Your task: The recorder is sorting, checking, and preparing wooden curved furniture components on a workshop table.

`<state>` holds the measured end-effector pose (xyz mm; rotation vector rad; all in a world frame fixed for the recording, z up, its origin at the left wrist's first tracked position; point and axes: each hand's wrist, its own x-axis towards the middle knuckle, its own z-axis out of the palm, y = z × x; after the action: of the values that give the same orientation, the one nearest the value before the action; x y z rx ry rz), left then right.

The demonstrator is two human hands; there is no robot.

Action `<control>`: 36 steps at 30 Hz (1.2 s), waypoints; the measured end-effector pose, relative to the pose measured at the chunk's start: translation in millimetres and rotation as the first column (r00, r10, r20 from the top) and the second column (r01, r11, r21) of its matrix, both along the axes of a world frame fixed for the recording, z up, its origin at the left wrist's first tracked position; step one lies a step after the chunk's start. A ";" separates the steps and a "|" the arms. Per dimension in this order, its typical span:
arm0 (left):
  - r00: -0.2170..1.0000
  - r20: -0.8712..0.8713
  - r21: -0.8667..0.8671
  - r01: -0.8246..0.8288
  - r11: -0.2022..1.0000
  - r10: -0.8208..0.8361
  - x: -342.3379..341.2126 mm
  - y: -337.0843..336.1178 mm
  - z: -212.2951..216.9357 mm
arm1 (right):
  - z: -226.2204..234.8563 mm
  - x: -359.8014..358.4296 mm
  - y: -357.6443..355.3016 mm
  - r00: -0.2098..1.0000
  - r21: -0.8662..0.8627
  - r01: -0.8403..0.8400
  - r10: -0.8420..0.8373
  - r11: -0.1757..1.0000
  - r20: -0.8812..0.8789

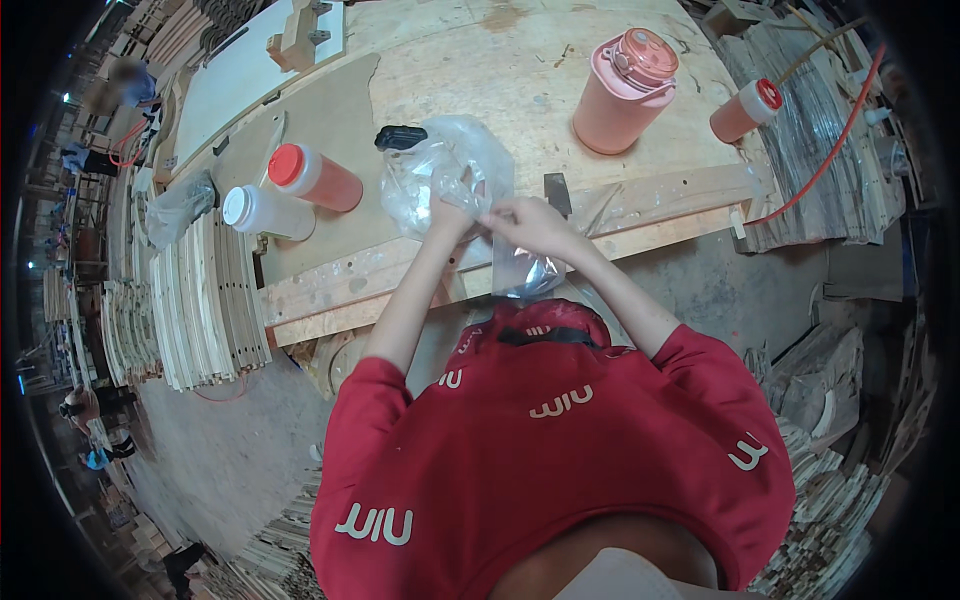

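Note:
A clear plastic bag (420, 185) lies crumpled on the wooden workbench (480, 60) near its front edge. My left hand (450, 210) grips the bag, its fingers partly hidden under the plastic. Beside it my right hand (535, 225) pinches the gathered plastic between thumb and fingertips. Shiny clear plastic (525, 272) hangs over the bench edge below my hands; whether it belongs to the same bag I cannot tell. At the bag's far left side sits a small black object (400, 137). A dark flat metal piece (557, 193) lies just right of my right hand.
Left of the bag are a red-capped bottle (325, 182) and a white-capped bottle (270, 213). A pink jug (622, 95) stands at the back right, with another red-capped bottle (745, 112) beyond. Curved wooden slats (200, 310) are stacked left; a red hose (835, 150) runs right.

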<state>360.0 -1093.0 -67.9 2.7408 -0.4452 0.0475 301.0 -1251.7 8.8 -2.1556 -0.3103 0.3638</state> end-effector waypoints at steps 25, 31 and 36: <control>0.833 -0.429 -0.903 -0.387 0.186 -0.349 -101.7 -19.2 132.0 | 62.9 -18.9 -25.3 0.965 0.647 0.262 -0.208 0.716 -0.161; 0.847 -0.397 -0.918 -0.370 0.144 -0.353 -101.8 -18.6 131.8 | 72.8 -18.9 -23.2 0.879 0.618 0.468 -0.407 0.632 -0.249; 0.827 -0.493 -0.868 -0.444 0.222 -0.270 -98.6 -14.6 149.9 | 77.5 -17.8 -20.2 0.826 0.705 0.447 -0.556 0.551 -0.089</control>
<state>261.4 -1107.6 82.0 1.3131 0.0132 -0.3421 283.2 -1272.0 86.3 -1.3980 0.1111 -0.2396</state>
